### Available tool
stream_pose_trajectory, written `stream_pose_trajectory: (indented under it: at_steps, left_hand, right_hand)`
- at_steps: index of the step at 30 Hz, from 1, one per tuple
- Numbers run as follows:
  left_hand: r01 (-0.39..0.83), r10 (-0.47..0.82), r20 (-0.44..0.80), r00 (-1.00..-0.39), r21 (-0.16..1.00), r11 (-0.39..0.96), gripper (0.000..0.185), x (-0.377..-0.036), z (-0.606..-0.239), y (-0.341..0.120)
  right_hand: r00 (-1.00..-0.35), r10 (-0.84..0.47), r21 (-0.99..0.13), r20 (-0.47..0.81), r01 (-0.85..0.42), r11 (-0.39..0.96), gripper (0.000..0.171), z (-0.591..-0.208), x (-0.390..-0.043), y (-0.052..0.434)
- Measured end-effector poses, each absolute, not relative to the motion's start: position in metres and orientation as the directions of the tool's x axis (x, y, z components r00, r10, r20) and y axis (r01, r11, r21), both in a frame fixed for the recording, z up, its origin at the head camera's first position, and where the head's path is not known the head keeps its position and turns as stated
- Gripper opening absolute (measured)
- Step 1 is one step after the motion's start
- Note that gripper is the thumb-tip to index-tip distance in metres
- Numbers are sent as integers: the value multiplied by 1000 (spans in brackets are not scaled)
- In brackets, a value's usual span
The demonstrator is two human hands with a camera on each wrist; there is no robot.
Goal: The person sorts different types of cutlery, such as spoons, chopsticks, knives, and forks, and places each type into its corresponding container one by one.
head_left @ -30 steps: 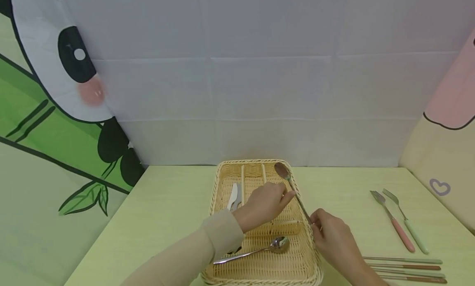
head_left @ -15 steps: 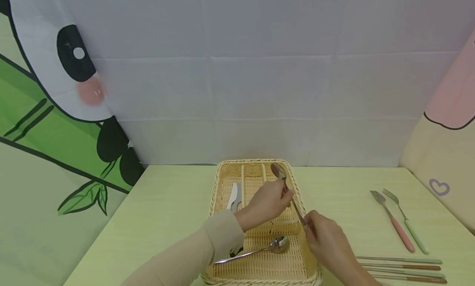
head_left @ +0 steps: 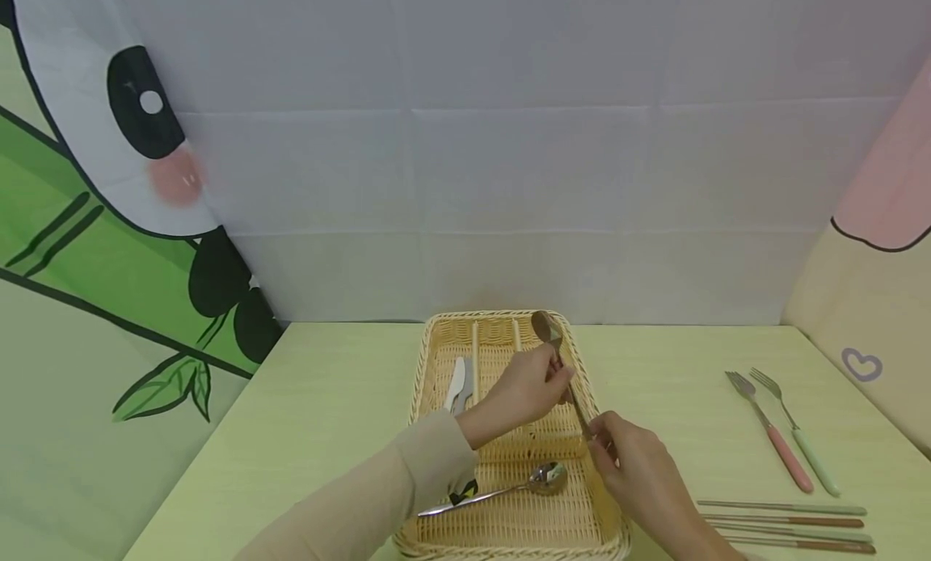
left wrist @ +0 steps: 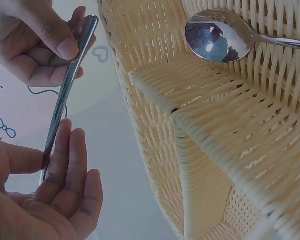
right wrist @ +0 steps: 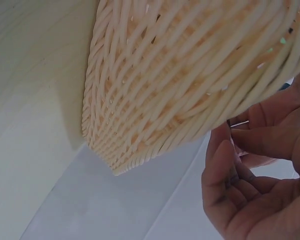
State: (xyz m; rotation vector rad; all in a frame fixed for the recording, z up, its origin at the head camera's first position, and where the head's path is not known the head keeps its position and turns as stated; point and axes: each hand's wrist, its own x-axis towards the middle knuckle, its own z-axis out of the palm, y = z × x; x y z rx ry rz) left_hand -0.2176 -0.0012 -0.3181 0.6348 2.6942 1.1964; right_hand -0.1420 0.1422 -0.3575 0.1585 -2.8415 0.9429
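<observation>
A metal spoon (head_left: 541, 326) is held slantwise above the right side of the wicker basket (head_left: 420, 383), bowl toward the back. My left hand (head_left: 525, 385) pinches it near the neck between thumb and fingers. At the handle end, my right hand (head_left: 634, 460) pinches it over the basket's right rim. In the left wrist view the spoon's handle (left wrist: 65, 92) runs between both hands. Part of the right hand (right wrist: 255, 165) shows beside the basket wall in the right wrist view. Another spoon (head_left: 547, 478) lies in the front compartment, partly under the left sleeve.
Two knives (head_left: 457, 383) lie in the basket's back left compartment. Dividers (head_left: 476, 359) stand between compartments. On the table to the right are a pink-handled fork (head_left: 789, 457), a green-handled fork (head_left: 816, 461) and several chopsticks (head_left: 822, 522). A printed cloth (head_left: 509, 181) hangs behind.
The spoon has shifted left, from along the basket's right rim to over the right compartment. My right hand has moved left with it; the left hand has moved only slightly.
</observation>
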Motion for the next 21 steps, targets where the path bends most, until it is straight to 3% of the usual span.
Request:
stream_pose_trajectory:
  at_steps: [4,12,21]
  left_hand:
    - [342,423,65,-904,704,623,20,-216,-315,-2]
    - [489,491,151,-858,532,691,15,-211,-310,-11]
    - [541,528,146,-837,373,754,10,-200,-308,-17]
  right_hand:
    - [-979,-65,-575,195,-168,801,10,-358,-141,144]
    - [-957,-61,-540,283,-212,814,11,-354,-139,159]
    - [-906,-45,-509,420,-277,815,8,-360,-139,187]
